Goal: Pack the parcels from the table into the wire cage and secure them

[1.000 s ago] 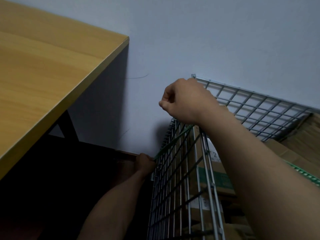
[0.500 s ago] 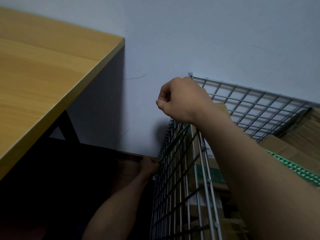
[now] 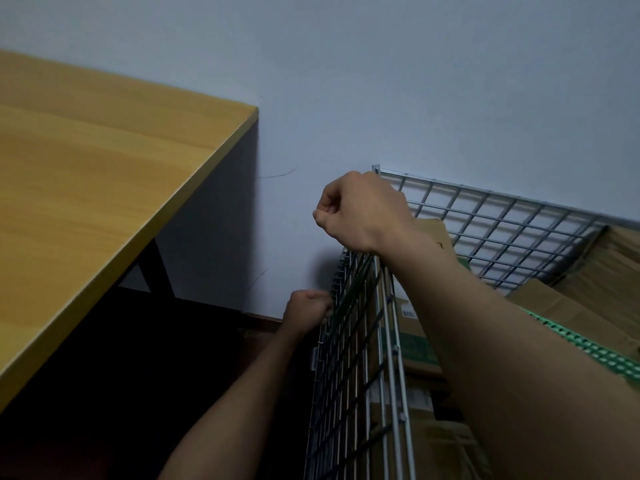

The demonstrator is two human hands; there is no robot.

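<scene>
The wire cage [image 3: 485,190] stands at the right against the wall, filled with cardboard parcels [image 3: 606,271]. A green strap [image 3: 588,351] lies across the top parcels. Another length of the strap [image 3: 349,289] runs down the outside of the cage's left side. My right hand [image 3: 360,209] is a fist above the cage's top left corner, and the strap leads up under it. My left hand [image 3: 308,306] is lower, against the cage's left side, with fingers curled round the strap's lower part. The strap looks taut between the two hands.
A wooden table [image 3: 104,202] fills the left, its corner near the wall, with a dark leg [image 3: 152,268] below. The space under the table and left of the cage is dark. A plain grey wall lies behind.
My left hand has moved up along the cage's left side, closer to the right hand. The right hand has stayed above the cage corner. The view has shifted a little.
</scene>
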